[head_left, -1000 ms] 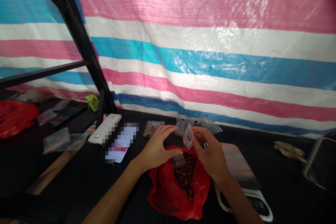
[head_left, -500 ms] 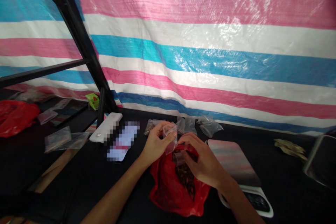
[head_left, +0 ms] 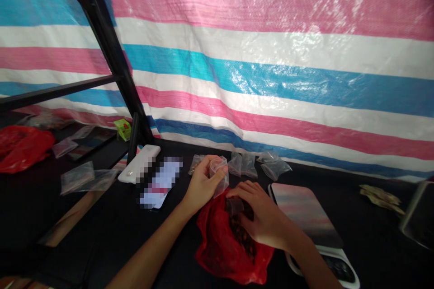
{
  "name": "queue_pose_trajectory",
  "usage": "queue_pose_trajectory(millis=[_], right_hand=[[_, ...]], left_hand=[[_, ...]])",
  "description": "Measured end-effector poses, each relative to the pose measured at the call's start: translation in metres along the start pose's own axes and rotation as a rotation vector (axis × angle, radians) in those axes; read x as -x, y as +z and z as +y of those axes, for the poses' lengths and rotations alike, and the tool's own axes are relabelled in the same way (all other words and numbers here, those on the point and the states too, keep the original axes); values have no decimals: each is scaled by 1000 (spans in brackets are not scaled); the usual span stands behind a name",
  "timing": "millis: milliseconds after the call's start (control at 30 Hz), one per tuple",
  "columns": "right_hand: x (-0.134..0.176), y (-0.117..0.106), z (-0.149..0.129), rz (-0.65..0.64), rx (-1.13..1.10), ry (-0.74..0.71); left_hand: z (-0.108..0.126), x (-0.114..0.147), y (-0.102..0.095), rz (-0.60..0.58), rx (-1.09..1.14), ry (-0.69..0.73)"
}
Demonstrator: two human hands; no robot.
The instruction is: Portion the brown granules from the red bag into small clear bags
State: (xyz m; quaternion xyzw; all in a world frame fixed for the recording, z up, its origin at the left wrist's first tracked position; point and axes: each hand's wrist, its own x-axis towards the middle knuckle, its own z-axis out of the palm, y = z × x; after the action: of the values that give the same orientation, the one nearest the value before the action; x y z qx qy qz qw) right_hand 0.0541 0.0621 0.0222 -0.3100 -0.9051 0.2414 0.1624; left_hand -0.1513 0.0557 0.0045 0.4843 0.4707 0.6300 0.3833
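My left hand (head_left: 204,184) is closed on a small clear plastic bag (head_left: 221,185), pinched near its top, with the mouth facing up. Just right of and below it, my right hand (head_left: 259,216) reaches over a red plastic bag (head_left: 217,244). Its curled fingers hold a small see-through cup-like piece (head_left: 235,206) at the mouth of the red bag. Inside the red bag lie many dark brown dried bits (head_left: 244,239); my right hand hides part of them. Behind my hands, several small clear bags (head_left: 249,165) rest on the black table, and another (head_left: 195,162) with brownish contents sits behind my left hand.
To the right lies a kitchen scale (head_left: 307,212) with a metal plate. A phone (head_left: 161,185) and a white device (head_left: 140,162) lie left. Further left are empty clear bags (head_left: 86,178) and another red bag (head_left: 23,146). A black frame post (head_left: 118,67) stands before the striped sheet.
My right hand has moved slightly down and away from the clear bag, lowering the cup-like piece toward the brown bits. My left hand stays on the clear bag. The view has shifted slightly.
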Motion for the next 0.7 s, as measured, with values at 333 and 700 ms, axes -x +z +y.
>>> queue_pose_trajectory(millis=[333, 700], right_hand=[[-3, -4, 2, 52, -50, -24], [1, -14, 13, 37, 163, 87]], left_hand=[[-2, 1, 1, -20, -46, 5], [19, 5, -15, -207, -576, -44]])
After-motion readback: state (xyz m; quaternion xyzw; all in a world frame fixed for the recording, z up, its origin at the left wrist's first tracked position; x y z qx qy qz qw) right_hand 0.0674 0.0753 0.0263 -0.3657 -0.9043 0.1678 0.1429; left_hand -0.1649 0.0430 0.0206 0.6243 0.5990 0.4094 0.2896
